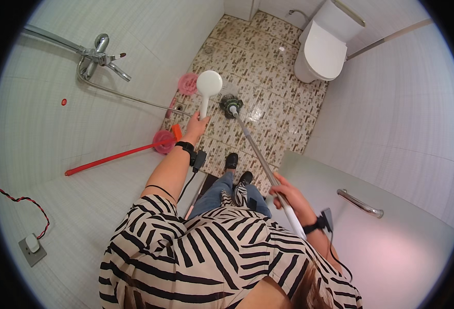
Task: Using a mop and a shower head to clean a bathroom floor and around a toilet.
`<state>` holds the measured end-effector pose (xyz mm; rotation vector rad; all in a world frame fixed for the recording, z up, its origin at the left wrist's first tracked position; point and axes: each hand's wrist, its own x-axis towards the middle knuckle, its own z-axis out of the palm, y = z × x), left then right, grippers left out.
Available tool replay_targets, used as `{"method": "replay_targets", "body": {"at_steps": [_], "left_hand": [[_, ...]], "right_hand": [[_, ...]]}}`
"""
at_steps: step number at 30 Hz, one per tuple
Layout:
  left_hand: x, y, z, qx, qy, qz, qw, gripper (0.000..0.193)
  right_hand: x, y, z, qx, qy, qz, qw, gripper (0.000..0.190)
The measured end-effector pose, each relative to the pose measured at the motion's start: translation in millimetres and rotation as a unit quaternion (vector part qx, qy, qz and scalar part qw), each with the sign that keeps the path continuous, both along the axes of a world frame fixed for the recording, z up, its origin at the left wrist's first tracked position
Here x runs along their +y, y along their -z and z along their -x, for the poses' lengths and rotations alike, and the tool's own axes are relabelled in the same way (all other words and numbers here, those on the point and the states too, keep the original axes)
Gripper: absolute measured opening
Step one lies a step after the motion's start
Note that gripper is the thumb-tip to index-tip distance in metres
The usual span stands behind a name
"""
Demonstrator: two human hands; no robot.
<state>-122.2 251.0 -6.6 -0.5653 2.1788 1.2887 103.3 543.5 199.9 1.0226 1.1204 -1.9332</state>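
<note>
In my left hand [198, 124] is the handle of a white shower head [209, 83], its round head pointing away from me over the floor. A metal hose [130, 97] runs from the hand's side to the chrome mixer tap [99, 57] on the left wall. My right hand [288, 195] is closed around the metal pole [258, 152] of a long-handled brush. The dark green and black brush head [231, 106] rests on the patterned tile floor [267, 92], just right of the shower head. Light glints off the tiles there.
A toilet [323, 50] stands at the back right. Along the left wall are two pink basins [187, 84], a floor drain [179, 108] and a leaning red pole [113, 157] with an orange end. A glass door with a metal handle [360, 203] is at my right.
</note>
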Motion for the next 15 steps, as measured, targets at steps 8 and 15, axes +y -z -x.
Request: {"method": "replay_targets", "body": {"at_steps": [8,15], "left_hand": [[-8,14,1,-0.006,0.067,0.041,0.997,0.057],[-11,5,-2,0.002,0.054,0.014,0.998,0.053]], "right_hand": [[-27,54,62,0.142,0.146,0.181,0.962,0.050],[-18,28,72,0.303,0.045,0.008,0.952,0.037]]}}
